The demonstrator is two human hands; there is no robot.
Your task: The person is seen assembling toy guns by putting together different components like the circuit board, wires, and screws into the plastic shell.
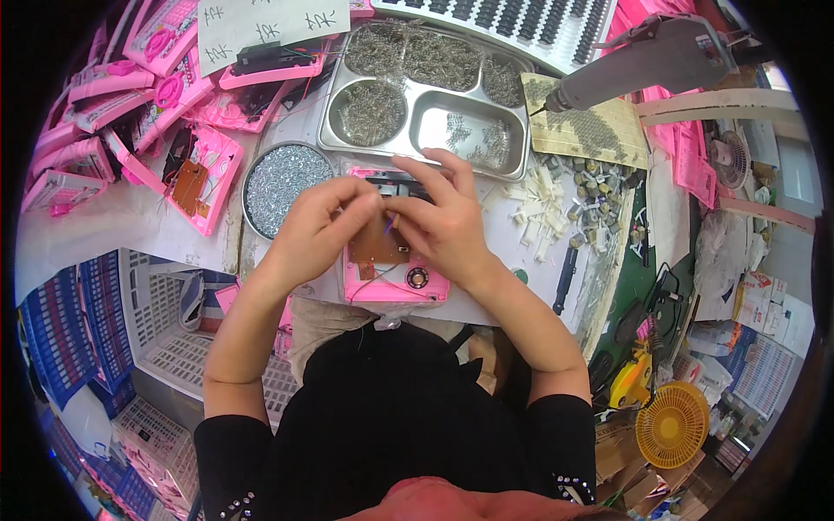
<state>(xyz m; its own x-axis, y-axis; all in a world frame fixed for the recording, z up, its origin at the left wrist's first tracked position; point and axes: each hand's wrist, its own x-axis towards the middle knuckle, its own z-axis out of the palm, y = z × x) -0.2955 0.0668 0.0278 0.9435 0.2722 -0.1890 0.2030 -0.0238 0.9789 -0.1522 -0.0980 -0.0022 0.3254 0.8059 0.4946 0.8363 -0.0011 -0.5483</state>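
In front of me lies a pink plastic housing (356, 285) with a brown circuit board (382, 250) in it, thin wires and a round dark part (418, 277) at its lower right. My left hand (323, 227) is over its left side, thumb and forefinger pinched together; what they hold is hidden. My right hand (449, 224) reaches in from the other side, its thumb and a finger closed beside a short purple wire (389, 224), other fingers raised. Whether it grips that wire I cannot make out. Both hands' fingertips nearly meet above the board.
Left stands a round dish (247, 187) of small screws; beyond, a metal compartment tray (514, 171) of springs. An electric screwdriver (651, 68) hangs at upper right. White plastic parts (540, 208) lie right. Pink housings (139, 95) pile at far left, near a white crate (161, 313).
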